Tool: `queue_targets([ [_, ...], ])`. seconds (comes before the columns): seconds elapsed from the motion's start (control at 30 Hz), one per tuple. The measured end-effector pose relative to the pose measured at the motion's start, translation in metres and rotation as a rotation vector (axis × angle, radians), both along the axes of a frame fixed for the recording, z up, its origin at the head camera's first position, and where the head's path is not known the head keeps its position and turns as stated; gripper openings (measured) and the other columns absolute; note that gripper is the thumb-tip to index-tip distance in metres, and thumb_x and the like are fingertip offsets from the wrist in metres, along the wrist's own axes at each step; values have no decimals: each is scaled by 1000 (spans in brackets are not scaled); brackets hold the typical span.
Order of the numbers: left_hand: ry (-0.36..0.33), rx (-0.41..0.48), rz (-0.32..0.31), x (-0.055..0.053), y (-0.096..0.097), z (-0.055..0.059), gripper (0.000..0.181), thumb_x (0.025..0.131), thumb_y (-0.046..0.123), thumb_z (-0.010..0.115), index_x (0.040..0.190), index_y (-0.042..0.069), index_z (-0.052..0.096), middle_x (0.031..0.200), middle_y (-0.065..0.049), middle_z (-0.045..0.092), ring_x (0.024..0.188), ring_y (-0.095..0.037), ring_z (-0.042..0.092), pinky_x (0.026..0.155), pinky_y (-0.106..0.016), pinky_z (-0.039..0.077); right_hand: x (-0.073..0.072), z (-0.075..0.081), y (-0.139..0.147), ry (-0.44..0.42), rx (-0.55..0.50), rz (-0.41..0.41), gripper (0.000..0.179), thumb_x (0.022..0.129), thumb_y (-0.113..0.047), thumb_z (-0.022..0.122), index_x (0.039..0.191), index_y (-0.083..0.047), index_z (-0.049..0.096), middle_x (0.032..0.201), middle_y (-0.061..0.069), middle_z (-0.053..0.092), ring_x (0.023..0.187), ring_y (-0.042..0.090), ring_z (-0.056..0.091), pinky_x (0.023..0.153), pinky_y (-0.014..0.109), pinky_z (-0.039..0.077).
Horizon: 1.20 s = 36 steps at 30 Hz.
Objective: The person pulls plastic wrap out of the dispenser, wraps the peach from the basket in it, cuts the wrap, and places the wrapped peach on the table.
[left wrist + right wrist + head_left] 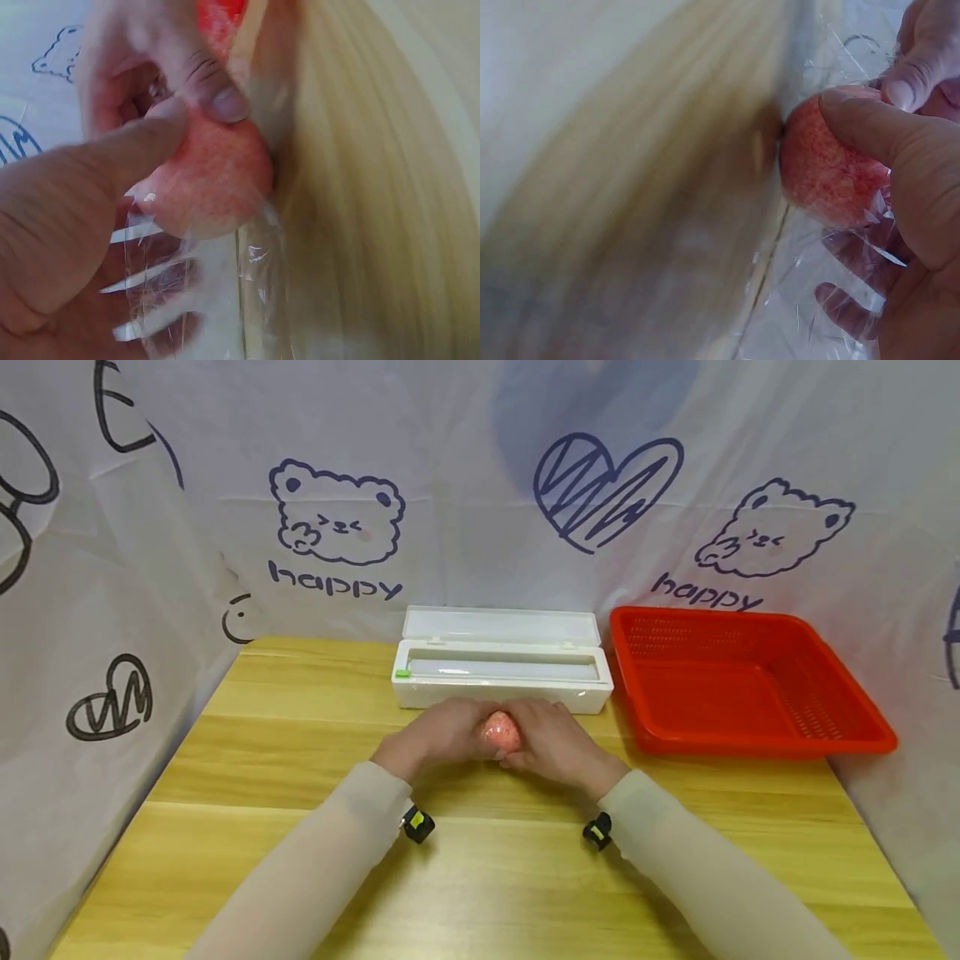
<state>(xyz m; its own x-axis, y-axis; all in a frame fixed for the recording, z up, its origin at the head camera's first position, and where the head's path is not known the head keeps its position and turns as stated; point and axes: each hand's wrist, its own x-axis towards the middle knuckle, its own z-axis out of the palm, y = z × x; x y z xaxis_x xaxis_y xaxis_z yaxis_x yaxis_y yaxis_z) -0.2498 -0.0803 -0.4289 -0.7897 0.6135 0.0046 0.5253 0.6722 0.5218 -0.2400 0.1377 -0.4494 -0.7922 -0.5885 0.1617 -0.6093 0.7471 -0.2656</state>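
Observation:
A red apple [502, 732] is held between both hands over the table, in front of a white box. My left hand [442, 735] grips it from the left, its thumb on the skin in the left wrist view. From the other side my right hand [553, 742] holds the same apple [829, 165], thumb pressed to its top. Clear plastic film [259, 277] lies around the lower part of the fruit and hangs loosely over the fingers. How far the film reaches behind the apple is hidden.
Just beyond the hands stands the white film box [502, 693], its lid raised and a pale roll [502, 669] inside. A red plastic basket [757, 745] sits at the right. The wooden table [480, 885] meets printed cloth [480, 552] at the back and sides.

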Motion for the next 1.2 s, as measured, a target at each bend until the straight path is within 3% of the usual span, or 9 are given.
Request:
queue_targets([
  [0.13, 194, -85, 34, 5, -5, -1, 58, 92, 45, 82, 138, 14, 66, 136, -7, 70, 128, -30, 63, 112, -47, 48, -8, 3, -3, -53, 6, -3, 66, 86, -47, 86, 138, -16, 59, 129, 3, 68, 122, 25, 62, 103, 54, 49],
  [0.3, 242, -118, 54, 8, -6, -5, 63, 92, 42, 82, 143, 13, 62, 141, -9, 66, 133, -33, 59, 112, -52, 47, -11, 6, -2, -52, 2, -7, 61, 85, -44, 88, 132, -14, 64, 126, 4, 66, 117, 25, 62, 108, 51, 47],
  [0.5, 227, -82, 46, 3, -7, -14, 61, 93, 39, 81, 143, 10, 60, 143, -9, 65, 136, -32, 57, 116, -50, 45, -14, 9, -3, -30, 24, 1, 64, 87, -45, 86, 136, -10, 66, 130, 8, 66, 121, 29, 62, 112, 49, 45],
  [0.63, 213, -65, 29, -3, -7, -13, 58, 95, 38, 80, 141, 9, 62, 139, -8, 67, 135, -30, 59, 118, -45, 43, -17, 10, -3, -63, 40, -6, 63, 89, -45, 84, 138, -10, 65, 132, 8, 68, 124, 29, 61, 114, 50, 44],
  [0.8, 178, -29, 3, -9, -5, -10, 43, 94, 33, 81, 130, 13, 68, 123, -2, 73, 116, -23, 67, 107, -40, 51, -16, 9, -3, -81, 16, -51, 63, 89, -45, 84, 135, -9, 60, 126, 7, 69, 116, 29, 63, 108, 47, 48],
  [0.93, 134, -17, 8, -12, -4, -8, 34, 95, 30, 81, 124, 16, 69, 113, 3, 73, 105, -16, 66, 99, -36, 53, -13, 7, -3, -27, 30, -74, 60, 87, -46, 86, 127, -9, 61, 121, 8, 66, 110, 29, 60, 103, 45, 49],
  [1.07, 112, -32, 20, -13, -4, -7, 34, 97, 25, 78, 128, 15, 67, 115, 2, 73, 106, -18, 66, 101, -37, 53, -11, 6, -5, 27, 53, -79, 59, 89, -48, 84, 128, -8, 64, 124, 10, 65, 114, 29, 58, 106, 46, 48],
  [1.2, 96, -44, 29, -15, -3, -7, 36, 97, 22, 77, 131, 14, 67, 120, -1, 73, 111, -20, 66, 104, -39, 52, -11, 6, -6, 9, 26, -91, 60, 90, -49, 82, 129, -7, 65, 124, 9, 68, 114, 29, 61, 107, 46, 48],
])
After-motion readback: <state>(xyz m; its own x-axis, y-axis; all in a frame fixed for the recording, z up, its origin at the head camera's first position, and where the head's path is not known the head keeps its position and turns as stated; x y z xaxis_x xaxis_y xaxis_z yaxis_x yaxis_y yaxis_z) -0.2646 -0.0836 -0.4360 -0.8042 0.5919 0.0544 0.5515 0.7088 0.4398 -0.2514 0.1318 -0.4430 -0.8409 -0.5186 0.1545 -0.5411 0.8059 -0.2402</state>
